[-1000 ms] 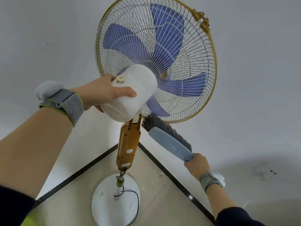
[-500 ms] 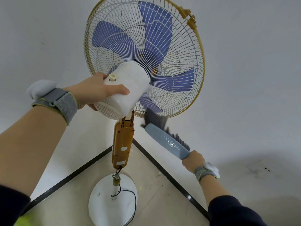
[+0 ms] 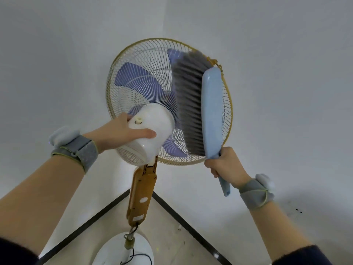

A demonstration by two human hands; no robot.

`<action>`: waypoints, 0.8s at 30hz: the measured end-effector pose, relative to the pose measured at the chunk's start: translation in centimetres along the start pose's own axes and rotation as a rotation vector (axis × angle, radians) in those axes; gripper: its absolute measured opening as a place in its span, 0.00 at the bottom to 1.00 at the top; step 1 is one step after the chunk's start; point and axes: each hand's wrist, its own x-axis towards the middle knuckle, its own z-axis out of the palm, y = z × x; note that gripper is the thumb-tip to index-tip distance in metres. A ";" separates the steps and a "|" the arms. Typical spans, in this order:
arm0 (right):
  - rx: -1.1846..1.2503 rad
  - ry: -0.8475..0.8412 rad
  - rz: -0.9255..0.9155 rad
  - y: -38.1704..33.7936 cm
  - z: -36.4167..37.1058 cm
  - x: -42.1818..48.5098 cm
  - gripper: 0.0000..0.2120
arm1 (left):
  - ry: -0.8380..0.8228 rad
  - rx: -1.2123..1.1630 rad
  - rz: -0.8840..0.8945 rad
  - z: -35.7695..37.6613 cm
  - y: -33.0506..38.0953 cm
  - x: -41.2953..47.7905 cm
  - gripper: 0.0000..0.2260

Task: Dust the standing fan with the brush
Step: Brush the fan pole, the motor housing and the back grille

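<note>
Okay, right hand (image 3: 225, 166) fisted round the brush (image 3: 212, 111) handle; brush stands near-upright above it, bristles turned left onto the right half of the rear grille (image 3: 131, 87) of the standing fan (image 3: 142, 192). Left hand (image 3: 116, 132) clasps the motor housing (image 3: 154, 123). Sweep likely runs leftward across grille.

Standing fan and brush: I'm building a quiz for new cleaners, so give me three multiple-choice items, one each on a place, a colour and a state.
1. Where is the brush?
A. on a shelf
B. across the wire grille
C. in a bucket
2. What colour are the fan blades?
A. red
B. green
C. purple-blue
3. What is the left hand doing?
A. gripping the white motor housing
B. hanging free
C. holding the brush

Answers:
1. B, its bristles lie over the grille, held up by the right hand.
2. C, seen through the wires.
3. A, thumb and fingers wrap the housing.
</note>
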 end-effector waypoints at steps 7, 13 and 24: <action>-0.048 0.114 -0.151 -15.0 2.8 1.8 0.12 | -0.135 -0.288 0.117 -0.9 -2.3 -0.3 0.33; -0.174 0.147 -0.147 -21.3 6.8 4.6 0.09 | -0.222 -0.240 0.208 -1.6 -3.3 0.8 0.34; -0.169 0.337 -0.129 -19.2 11.2 5.4 0.14 | -0.288 -0.352 0.207 -6.2 -7.4 5.2 0.23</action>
